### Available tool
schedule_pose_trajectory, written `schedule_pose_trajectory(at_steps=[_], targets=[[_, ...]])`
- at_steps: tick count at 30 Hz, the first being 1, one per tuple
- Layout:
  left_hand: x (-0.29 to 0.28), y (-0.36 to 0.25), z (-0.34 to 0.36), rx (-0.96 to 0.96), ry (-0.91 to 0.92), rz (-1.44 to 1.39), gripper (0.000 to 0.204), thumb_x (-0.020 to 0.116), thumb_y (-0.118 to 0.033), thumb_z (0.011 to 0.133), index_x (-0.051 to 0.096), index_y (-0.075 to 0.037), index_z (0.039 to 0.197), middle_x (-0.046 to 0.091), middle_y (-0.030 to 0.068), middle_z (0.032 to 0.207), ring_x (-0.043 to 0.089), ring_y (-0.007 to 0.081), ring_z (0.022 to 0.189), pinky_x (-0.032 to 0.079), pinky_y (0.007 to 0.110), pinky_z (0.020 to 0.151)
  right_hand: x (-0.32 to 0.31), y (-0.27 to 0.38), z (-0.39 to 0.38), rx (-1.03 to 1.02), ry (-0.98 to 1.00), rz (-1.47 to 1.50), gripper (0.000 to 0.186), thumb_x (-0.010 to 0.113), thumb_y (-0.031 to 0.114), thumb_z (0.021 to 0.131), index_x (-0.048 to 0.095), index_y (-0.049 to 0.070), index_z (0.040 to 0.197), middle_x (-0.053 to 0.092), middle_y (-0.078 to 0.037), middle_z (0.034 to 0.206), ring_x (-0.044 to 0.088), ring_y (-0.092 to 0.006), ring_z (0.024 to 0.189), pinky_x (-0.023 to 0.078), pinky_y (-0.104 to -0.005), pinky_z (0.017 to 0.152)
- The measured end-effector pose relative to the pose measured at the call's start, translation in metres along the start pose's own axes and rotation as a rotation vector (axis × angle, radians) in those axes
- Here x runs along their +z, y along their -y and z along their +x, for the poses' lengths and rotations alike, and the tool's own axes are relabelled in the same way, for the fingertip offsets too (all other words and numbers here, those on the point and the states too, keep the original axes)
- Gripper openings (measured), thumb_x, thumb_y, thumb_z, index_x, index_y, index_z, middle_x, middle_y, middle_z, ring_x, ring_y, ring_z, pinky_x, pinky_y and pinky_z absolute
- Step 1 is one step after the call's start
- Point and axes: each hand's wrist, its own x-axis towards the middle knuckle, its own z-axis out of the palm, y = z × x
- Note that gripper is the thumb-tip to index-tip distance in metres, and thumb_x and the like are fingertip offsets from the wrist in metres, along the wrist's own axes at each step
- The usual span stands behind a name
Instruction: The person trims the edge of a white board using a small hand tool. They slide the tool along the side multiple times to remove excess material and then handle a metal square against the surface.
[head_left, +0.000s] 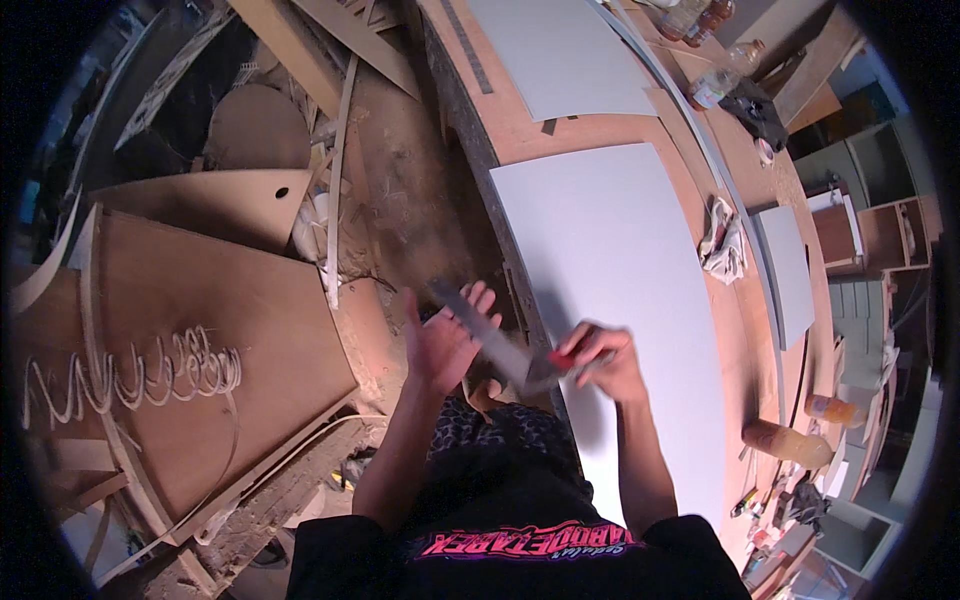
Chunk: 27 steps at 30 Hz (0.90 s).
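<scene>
In my right hand (612,362) is a flat grey tool (500,347) with a red handle. It is smeared by motion, so its exact kind cannot be made out. The long grey part slants up and left from my right fingers, and its far end passes in front of my left palm. My left hand (445,345) is turned up with its fingers spread; whether the tool touches it cannot be told. Under my right hand lies a large white panel (620,250) on the wooden workbench (590,140), at its near left edge.
A second white panel (560,55) lies farther up the bench, with a crumpled cloth (724,240) to the right. Bottles of orange liquid (788,442) lie at the right. On the left, a brown board (215,310) with a coiled white hose (150,385) stands beside the dusty floor (410,190).
</scene>
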Motion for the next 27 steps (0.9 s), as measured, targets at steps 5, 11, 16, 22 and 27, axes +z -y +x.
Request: schedule_pose_trajectory(at_steps=[5, 11, 16, 22, 27], targets=[[-0.054, 0.020, -0.010, -0.003, -0.235, 0.193, 0.032, 0.051, -0.028, 0.103, 0.052, -0.010, 0.129, 0.056, 0.0018, 0.095, 0.055, 0.0157, 0.079, 0.051, 0.035, 0.076, 0.038, -0.011, -0.074, 0.086, -0.050, -0.059, 0.053, 0.088, 0.009, 0.069, 0.064, 0.007, 0.116, 0.057, -0.014, 0.130, 0.059, -0.0231, 0.116, 0.051, -0.0347, 0.094], [0.018, 0.059, -0.021, 0.203, -0.148, 0.391, 0.036, 0.049, -0.039, 0.104, 0.052, -0.015, 0.130, 0.057, 0.0014, 0.091, 0.054, 0.0136, 0.074, 0.049, 0.033, 0.069, 0.065, 0.001, -0.099, 0.254, -0.451, 0.640, 0.040, 0.064, 0.013, 0.097, 0.050, 0.006, 0.133, 0.061, -0.011, 0.121, 0.061, -0.0205, 0.111, 0.051, -0.0363, 0.094], [0.043, 0.066, 0.012, 0.338, -0.028, 0.531, 0.048, 0.053, -0.043, 0.102, 0.049, -0.008, 0.134, 0.062, 0.0034, 0.094, 0.062, 0.0169, 0.080, 0.053, 0.038, 0.077, 0.054, -0.003, -0.081, 0.022, -0.463, 0.468, 0.041, 0.053, 0.037, 0.102, 0.050, 0.002, 0.124, 0.065, -0.012, 0.108, 0.063, -0.0216, 0.103, 0.051, -0.0376, 0.093], [0.028, 0.021, 0.030, 0.048, -0.241, 0.543, 0.040, 0.049, -0.030, 0.104, 0.049, -0.001, 0.132, 0.066, 0.0112, 0.107, 0.064, 0.0177, 0.083, 0.056, 0.039, 0.075, 0.046, 0.054, -0.032, -0.051, -0.184, 0.038, 0.057, 0.076, 0.020, 0.083, 0.047, 0.006, 0.130, 0.064, -0.013, 0.108, 0.064, -0.0284, 0.106, 0.053, -0.0411, 0.092], [-0.026, -0.024, 0.036, -0.446, -0.292, 0.427, 0.040, 0.050, -0.016, 0.101, 0.048, 0.005, 0.135, 0.066, 0.0130, 0.119, 0.068, 0.0188, 0.091, 0.057, 0.031, 0.078, 0.045, 0.069, 0.026, -0.174, 0.185, -0.934, 0.058, 0.072, -0.006, 0.064, 0.062, 0.012, 0.118, 0.065, -0.011, 0.102, 0.069, -0.0275, 0.091, 0.058, -0.0360, 0.075]])
